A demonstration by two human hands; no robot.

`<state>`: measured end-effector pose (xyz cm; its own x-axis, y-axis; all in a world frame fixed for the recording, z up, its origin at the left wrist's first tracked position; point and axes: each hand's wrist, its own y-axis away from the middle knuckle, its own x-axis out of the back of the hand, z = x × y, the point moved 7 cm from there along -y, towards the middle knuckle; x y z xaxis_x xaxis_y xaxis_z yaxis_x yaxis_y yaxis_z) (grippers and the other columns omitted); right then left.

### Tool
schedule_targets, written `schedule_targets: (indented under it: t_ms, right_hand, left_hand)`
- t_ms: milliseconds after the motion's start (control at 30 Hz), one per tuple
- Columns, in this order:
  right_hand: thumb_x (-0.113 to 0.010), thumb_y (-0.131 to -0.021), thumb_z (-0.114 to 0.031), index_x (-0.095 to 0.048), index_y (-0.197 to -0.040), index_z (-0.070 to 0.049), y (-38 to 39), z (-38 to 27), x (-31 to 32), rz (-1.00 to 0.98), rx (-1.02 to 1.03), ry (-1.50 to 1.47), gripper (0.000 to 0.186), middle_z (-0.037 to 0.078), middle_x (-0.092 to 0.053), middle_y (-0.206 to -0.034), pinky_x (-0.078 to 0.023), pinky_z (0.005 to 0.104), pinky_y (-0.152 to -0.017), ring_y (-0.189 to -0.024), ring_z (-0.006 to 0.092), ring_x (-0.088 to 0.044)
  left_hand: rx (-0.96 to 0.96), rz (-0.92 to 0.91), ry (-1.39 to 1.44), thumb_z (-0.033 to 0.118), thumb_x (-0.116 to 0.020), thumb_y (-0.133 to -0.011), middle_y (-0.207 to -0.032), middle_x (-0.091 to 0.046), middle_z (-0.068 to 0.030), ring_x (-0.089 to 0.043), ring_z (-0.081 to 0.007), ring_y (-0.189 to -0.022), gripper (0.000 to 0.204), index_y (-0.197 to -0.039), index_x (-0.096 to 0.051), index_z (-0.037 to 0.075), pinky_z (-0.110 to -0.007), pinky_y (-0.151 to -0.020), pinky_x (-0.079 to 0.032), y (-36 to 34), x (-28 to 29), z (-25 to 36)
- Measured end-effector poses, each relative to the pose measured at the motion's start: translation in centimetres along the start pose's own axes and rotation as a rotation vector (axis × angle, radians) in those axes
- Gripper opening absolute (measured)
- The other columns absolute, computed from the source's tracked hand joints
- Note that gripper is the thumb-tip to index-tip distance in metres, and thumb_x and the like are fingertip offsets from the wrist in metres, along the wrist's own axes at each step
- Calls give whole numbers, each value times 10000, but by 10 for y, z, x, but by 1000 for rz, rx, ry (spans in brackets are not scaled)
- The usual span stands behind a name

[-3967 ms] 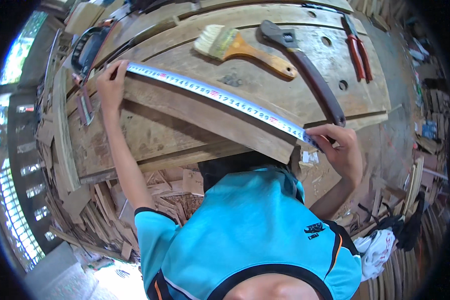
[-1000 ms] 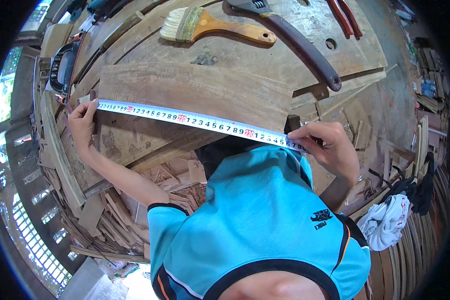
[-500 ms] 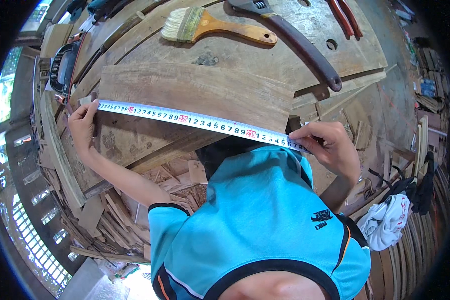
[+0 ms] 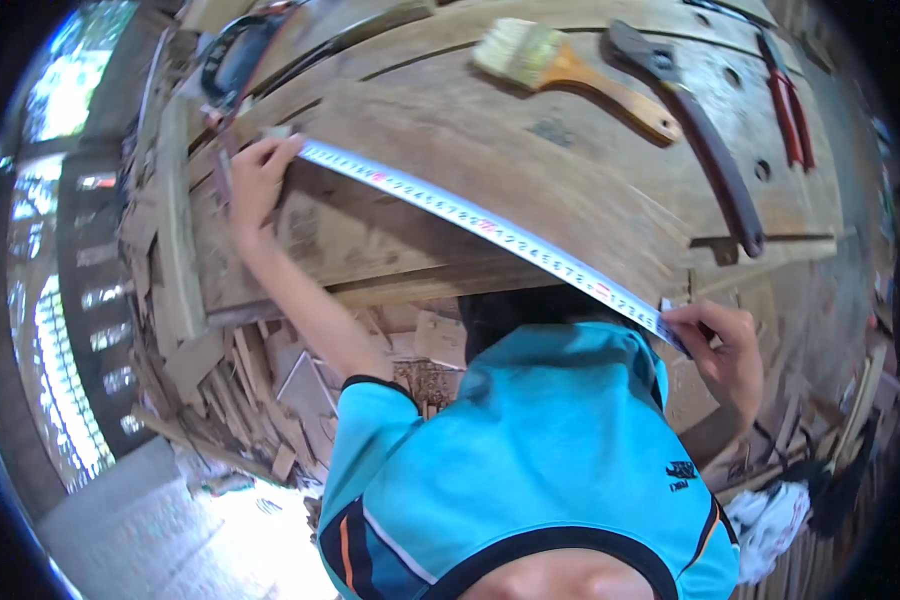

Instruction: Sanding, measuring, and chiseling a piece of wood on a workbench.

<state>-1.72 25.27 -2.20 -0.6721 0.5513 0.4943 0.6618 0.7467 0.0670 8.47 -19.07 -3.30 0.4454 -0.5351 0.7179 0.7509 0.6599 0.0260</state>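
Observation:
With both hands I hold a blade of a measuring tape (image 4: 440,210) stretched slantwise along the near edge of a wooden board (image 4: 500,170) on the workbench (image 4: 360,285). My left hand (image 4: 260,185) is closed on its far-left end beside the board's end. My right hand (image 4: 720,350) pinches the right end by the board's near corner, thumb and forefinger on the blade. Beyond the board lie a wooden-handled paintbrush (image 4: 575,85), a large adjustable wrench (image 4: 710,150) and red-handled pliers (image 4: 797,120). The picture is slightly blurred.
A black-handled tool (image 4: 235,60) lies at the bench's back left. Wood offcuts (image 4: 220,380) are piled below the bench's left part. Pale cloth (image 4: 765,530) and dark bags lie at the lower right. An opening with bright light (image 4: 65,380) is at the left.
Four seconds ago the tape lay along the board's far side; now it runs along the near edge. In the last half second my view has turned, shifting bench and hands rightward and tilting them.

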Motion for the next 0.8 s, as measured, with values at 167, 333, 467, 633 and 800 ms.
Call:
schedule_targets:
  t_ms: [167, 333, 467, 633, 800]
  right_hand:
    - [-587, -737, 47, -632, -832, -1, -2, 5, 0, -57, -97, -9, 116, 127, -608, -651, -441, 252, -537, -588, 171, -608]
    - [-593, -731, 48, -634, -835, -8, -6, 2, -2, -72, -103, -8, 125, 122, -606, -648, -438, 253, -536, -586, 176, -607]
    - [-595, -727, 48, -633, -827, -10, -5, 2, -1, -59, -110, 22, 121, 123, -605, -653, -438, 257, -540, -582, 182, -602]
    - [-598, -723, 45, -633, -828, -12, -5, 4, -2, -58, -112, 26, 124, 128, -607, -661, -439, 261, -543, -580, 188, -599]
    - [-601, -720, 38, -635, -833, -14, -4, 5, -1, -68, -101, 10, 129, 129, -611, -668, -440, 263, -540, -585, 194, -603]
  left_hand:
    - [-2, 17, 244, 196, -580, -840, -767, -626, -21, -519, -68, -700, 242, -858, -668, -28, -201, -680, -387, 12, 6, -4]
    - [-1, 0, 279, 212, -521, -881, -806, -639, -50, -533, -86, -730, 280, -890, -666, -27, -212, -715, -397, 11, 9, -6]
    - [13, 10, 273, 225, -512, -887, -792, -635, -45, -532, -86, -727, 297, -886, -666, -30, -212, -716, -394, 9, 7, -5]
    - [18, 30, 242, 229, -511, -889, -780, -632, -39, -524, -76, -721, 303, -878, -666, -32, -208, -711, -388, 9, 7, -2]
    - [-9, 47, 262, 236, -520, -886, -770, -632, -33, -517, -70, -713, 303, -871, -670, -27, -206, -704, -382, 17, 12, -2]
